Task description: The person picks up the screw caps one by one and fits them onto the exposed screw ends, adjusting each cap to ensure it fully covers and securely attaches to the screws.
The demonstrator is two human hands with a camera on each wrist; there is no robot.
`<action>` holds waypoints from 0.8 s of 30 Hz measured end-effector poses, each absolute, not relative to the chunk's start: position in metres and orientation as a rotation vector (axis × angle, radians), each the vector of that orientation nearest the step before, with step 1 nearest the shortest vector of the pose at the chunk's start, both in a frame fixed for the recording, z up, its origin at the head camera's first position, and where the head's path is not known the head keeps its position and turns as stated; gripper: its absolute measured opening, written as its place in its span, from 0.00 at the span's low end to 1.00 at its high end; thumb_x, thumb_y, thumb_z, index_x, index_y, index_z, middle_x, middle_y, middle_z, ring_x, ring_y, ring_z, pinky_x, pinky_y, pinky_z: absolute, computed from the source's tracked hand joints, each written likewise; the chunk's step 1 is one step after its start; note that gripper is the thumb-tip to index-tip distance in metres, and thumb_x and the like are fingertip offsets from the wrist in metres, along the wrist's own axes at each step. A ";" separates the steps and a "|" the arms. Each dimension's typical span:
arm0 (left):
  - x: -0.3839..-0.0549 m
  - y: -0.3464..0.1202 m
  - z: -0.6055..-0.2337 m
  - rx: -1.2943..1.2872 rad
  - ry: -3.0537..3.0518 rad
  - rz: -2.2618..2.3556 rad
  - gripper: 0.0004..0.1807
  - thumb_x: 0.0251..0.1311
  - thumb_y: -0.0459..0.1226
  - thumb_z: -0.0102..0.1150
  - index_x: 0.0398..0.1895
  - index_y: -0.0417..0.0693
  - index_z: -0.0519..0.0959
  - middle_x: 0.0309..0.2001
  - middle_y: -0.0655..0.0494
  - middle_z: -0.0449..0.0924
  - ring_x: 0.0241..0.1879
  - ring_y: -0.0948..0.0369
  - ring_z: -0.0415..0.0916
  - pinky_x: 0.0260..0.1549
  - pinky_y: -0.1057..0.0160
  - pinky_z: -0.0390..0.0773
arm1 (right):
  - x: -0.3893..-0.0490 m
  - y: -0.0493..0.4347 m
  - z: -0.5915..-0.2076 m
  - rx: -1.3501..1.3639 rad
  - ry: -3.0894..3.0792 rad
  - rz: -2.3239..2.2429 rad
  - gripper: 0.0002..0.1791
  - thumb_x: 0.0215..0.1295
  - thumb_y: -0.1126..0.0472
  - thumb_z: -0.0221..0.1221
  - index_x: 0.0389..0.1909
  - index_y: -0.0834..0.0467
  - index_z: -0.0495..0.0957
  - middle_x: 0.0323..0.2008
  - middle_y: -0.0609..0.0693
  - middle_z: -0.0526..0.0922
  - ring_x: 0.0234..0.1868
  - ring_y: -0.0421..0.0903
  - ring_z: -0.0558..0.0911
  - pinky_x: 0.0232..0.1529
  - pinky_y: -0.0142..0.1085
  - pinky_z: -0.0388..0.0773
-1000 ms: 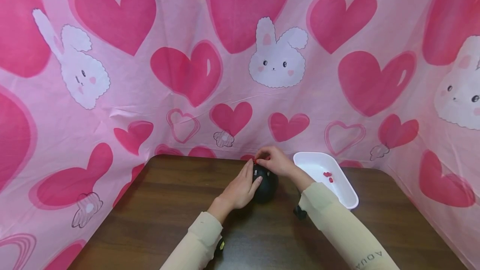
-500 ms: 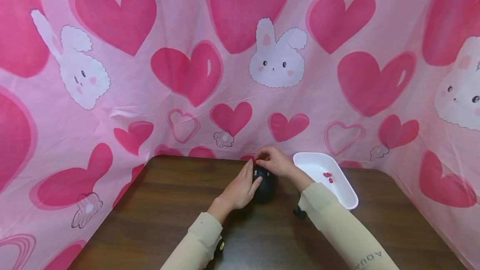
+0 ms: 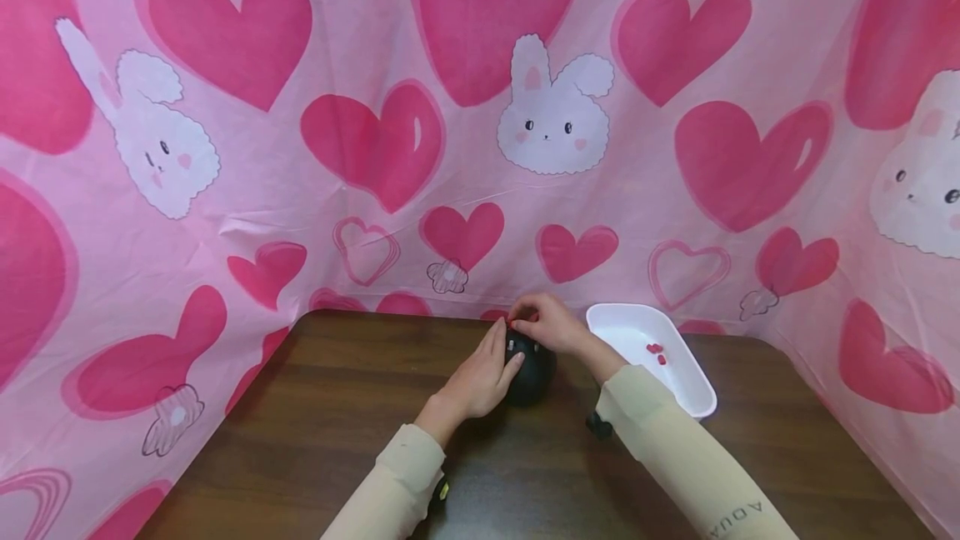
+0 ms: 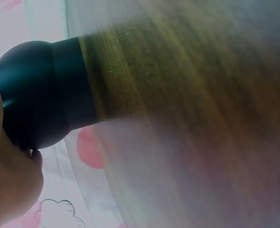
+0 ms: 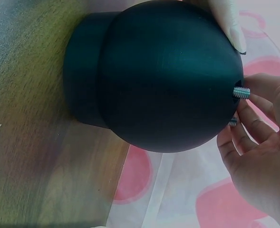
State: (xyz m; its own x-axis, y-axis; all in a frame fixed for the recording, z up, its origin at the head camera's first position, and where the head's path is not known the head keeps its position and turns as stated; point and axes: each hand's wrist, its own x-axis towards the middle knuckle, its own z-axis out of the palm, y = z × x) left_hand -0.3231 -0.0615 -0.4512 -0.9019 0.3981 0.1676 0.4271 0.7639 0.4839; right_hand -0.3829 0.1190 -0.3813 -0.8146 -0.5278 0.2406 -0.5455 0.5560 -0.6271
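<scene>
A black rounded body (image 3: 532,380) with a narrower cylindrical base stands upright near the table's back edge. Threaded metal studs (image 5: 241,92) stick out of its top in the right wrist view. My left hand (image 3: 477,375) holds the body from the left, thumb on the near side and fingers along the far left. At the top, my right hand (image 3: 553,326) pinches a small red piece (image 3: 511,322); the fingertips hide most of it, so its exact kind is unclear. The left wrist view shows the black body (image 4: 35,95) beside part of the left hand.
A white tray (image 3: 703,382) stands to the right, with a few small red pieces (image 3: 656,349) inside. The brown wooden table (image 3: 337,407) meets a pink heart-and-rabbit cloth (image 3: 465,157) at the back and sides. Dark wrist devices sit under both sleeves.
</scene>
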 end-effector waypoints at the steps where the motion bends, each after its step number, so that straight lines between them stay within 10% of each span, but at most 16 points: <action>1: -0.323 -0.062 -0.451 -0.681 -2.894 -0.816 0.45 0.78 0.60 0.32 0.83 0.40 0.38 0.83 0.46 0.39 0.81 0.52 0.44 0.76 0.52 0.55 | -0.383 0.119 -0.381 0.954 -2.748 1.116 0.08 0.67 0.64 0.65 0.46 0.57 0.87 0.41 0.48 0.87 0.42 0.47 0.82 0.49 0.42 0.84; 24: -0.320 -0.061 -0.448 -0.664 -2.892 -0.839 0.44 0.79 0.60 0.33 0.83 0.40 0.39 0.83 0.46 0.39 0.81 0.53 0.44 0.76 0.53 0.55 | -0.384 0.119 -0.384 1.013 -2.706 1.111 0.08 0.68 0.65 0.64 0.44 0.60 0.88 0.39 0.51 0.89 0.39 0.46 0.83 0.47 0.41 0.84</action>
